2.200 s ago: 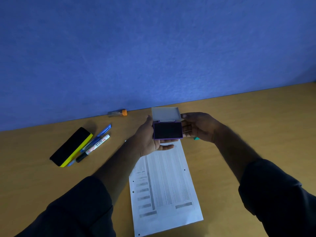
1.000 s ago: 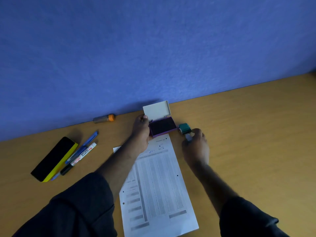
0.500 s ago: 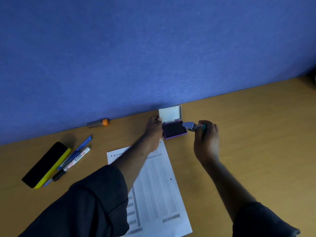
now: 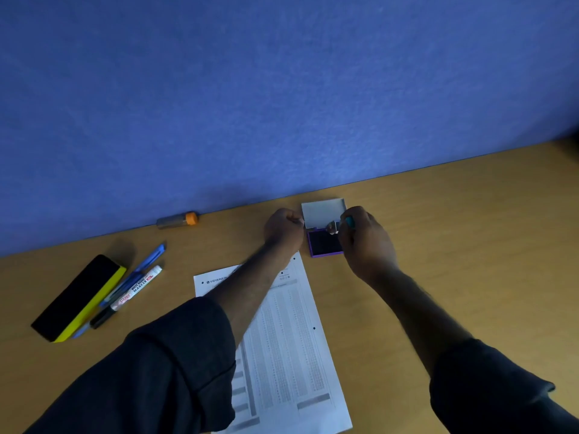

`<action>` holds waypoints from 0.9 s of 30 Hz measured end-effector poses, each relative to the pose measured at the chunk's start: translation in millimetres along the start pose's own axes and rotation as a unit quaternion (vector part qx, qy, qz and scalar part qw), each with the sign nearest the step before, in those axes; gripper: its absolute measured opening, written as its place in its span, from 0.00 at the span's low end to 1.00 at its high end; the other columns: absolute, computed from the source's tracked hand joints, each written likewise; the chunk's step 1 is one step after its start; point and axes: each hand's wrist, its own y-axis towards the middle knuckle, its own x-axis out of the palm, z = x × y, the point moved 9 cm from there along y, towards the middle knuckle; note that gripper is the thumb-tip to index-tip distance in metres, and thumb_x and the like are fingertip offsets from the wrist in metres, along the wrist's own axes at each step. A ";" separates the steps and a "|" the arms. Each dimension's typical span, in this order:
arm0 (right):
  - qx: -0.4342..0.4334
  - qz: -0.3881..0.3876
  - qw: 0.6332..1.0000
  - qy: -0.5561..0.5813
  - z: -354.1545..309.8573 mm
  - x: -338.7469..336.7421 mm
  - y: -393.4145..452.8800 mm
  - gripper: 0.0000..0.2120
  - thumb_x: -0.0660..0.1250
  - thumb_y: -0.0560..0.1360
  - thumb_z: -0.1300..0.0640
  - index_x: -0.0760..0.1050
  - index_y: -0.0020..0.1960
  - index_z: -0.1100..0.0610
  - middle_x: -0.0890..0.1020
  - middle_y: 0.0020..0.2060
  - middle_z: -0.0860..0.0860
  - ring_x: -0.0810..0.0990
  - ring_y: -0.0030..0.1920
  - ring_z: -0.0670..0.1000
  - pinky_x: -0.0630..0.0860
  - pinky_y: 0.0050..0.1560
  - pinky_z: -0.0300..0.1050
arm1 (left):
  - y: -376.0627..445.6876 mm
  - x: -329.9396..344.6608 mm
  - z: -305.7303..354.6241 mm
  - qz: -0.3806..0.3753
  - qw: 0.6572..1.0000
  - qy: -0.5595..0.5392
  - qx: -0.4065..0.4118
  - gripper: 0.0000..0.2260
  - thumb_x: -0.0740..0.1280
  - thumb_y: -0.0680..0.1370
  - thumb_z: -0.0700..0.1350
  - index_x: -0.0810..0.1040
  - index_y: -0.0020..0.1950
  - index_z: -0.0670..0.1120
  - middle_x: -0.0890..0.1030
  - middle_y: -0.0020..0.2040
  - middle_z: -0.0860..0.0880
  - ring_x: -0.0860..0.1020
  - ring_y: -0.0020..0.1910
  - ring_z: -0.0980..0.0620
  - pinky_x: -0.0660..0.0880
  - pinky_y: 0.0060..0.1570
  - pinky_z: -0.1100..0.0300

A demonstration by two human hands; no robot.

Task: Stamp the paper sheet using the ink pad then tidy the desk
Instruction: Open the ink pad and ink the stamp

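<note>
A purple ink pad (image 4: 322, 244) lies open on the wooden desk near the blue wall, its pale lid (image 4: 322, 213) standing up behind it. My right hand (image 4: 365, 242) holds a small teal stamp (image 4: 340, 225) tilted over the pad's right side. My left hand (image 4: 283, 228) is curled at the pad's left edge and seems to steady it. A printed paper sheet (image 4: 282, 339) lies lengthways in front of the pad, partly hidden under my left forearm.
At the left lie a black and yellow board eraser (image 4: 78, 297), a blue pen (image 4: 147, 261) and a white marker (image 4: 134, 288). A small tube with an orange cap (image 4: 178, 219) rests against the blue wall (image 4: 282, 89).
The open pad was set down from both hands onto the desk. My right hand picked up the stamp beside it and brought it over the pad. My left hand stays at the pad.
</note>
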 end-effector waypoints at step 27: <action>0.028 -0.029 0.987 -0.157 -14.3 38.6 -0.7 0.06 0.58 0.81 0.53 0.66 0.52 0.56 0.79 0.46 0.57 0.81 0.38 0.58 0.80 0.34 0.50 | -90.5 -89.5 -11.9 0.025 0.895 0.284 0.343 0.08 0.69 0.72 0.37 0.80 0.49 0.47 0.80 0.48 0.51 0.76 0.49 0.53 0.74 0.52 0.59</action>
